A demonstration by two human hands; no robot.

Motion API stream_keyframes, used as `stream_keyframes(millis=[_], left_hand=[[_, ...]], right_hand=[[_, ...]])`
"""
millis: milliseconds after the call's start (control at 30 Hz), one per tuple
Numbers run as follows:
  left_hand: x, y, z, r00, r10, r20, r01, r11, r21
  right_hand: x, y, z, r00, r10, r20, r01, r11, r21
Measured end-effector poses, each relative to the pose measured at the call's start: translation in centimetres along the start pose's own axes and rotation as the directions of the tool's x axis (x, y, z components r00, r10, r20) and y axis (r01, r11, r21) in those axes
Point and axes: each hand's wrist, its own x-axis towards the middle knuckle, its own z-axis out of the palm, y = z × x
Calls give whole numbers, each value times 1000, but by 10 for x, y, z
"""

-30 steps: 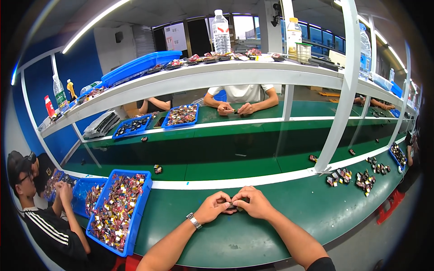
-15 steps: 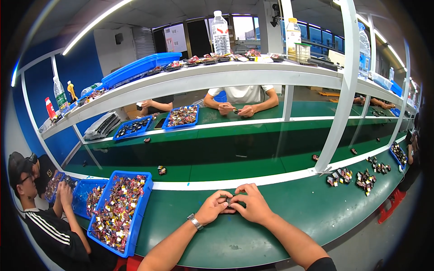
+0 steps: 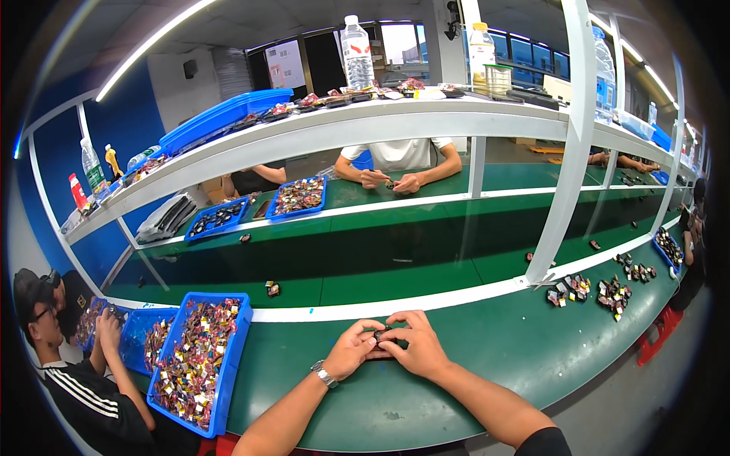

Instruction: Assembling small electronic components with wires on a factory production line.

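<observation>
Between my two hands is a small black part (image 3: 379, 335), held just above the green work surface (image 3: 319, 410). My left hand (image 3: 353, 350), with a metal watch (image 3: 324, 373) at the wrist, grips its left side with thumb and fingers. From the right, my right hand (image 3: 416, 346) pinches the same part, its thumb and fingertips close to those of the left. Fingers cover much of the part, so its exact kind does not show. A blue tray (image 3: 242, 334) full of small red, black and yellow-white pieces (image 3: 196, 365) stands left of my forearms.
Loose clusters of similar pieces (image 3: 569, 290) lie to the right. A white-framed shelf (image 3: 365, 125) crosses above, its upright post (image 3: 566, 175) right of my hands. A conveyor belt (image 3: 365, 266) runs beyond. One co-worker (image 3: 91, 380) sits at left; another person (image 3: 395, 163) works opposite.
My hands stay together on the black part, with slight finger shifts. The whole view has shifted a little, so the shelf and bottles appear slightly farther left.
</observation>
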Motion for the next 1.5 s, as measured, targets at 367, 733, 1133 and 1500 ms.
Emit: stream_keyframes(millis=[367, 733, 1133, 1500], left_hand=[[1, -5, -5, 1000, 1, 9, -1, 1000, -7], [0, -5, -3, 1000, 25, -1, -25, 999, 22], [-2, -2, -13, 991, 78, 105, -69, 994, -85], [1, -10, -9, 994, 92, 56, -81, 983, -165]], right_hand=[[-1, 5, 5, 996, 78, 36, -82, 989, 122], [-1, 5, 9, 1000, 17, 14, -19, 989, 148], [0, -16, 6, 965, -205, -165, 203, 979, -27], [2, -13, 6, 985, -123, -119, 136, 985, 107]])
